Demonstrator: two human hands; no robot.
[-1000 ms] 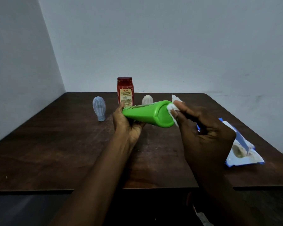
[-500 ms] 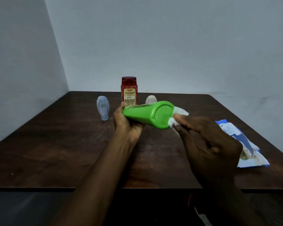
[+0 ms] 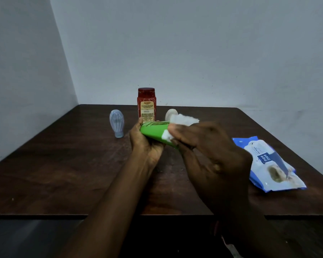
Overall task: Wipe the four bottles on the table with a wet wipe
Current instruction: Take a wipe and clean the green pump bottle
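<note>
My left hand point(image 3: 145, 144) grips a green bottle point(image 3: 153, 132) lying sideways above the middle of the dark table point(image 3: 63, 174). My right hand point(image 3: 207, 151) holds a white wet wipe point(image 3: 183, 120) wrapped over the bottle's wide end, covering much of it. Behind stand a red bottle point(image 3: 146, 105) with a yellow label, a pale blue bottle point(image 3: 117, 125) on its cap to the left, and a small white bottle point(image 3: 170, 113), partly hidden by the wipe.
A blue and white wet wipe pack point(image 3: 268, 164) lies on the table at the right, close to the right edge. Grey walls close in at the back and left. The table's front edge runs below my forearms.
My right hand has slid the wipe from the bottle's end up over its side, towards my left hand. The green bottle has tilted a little. The camera view has shifted slightly.
</note>
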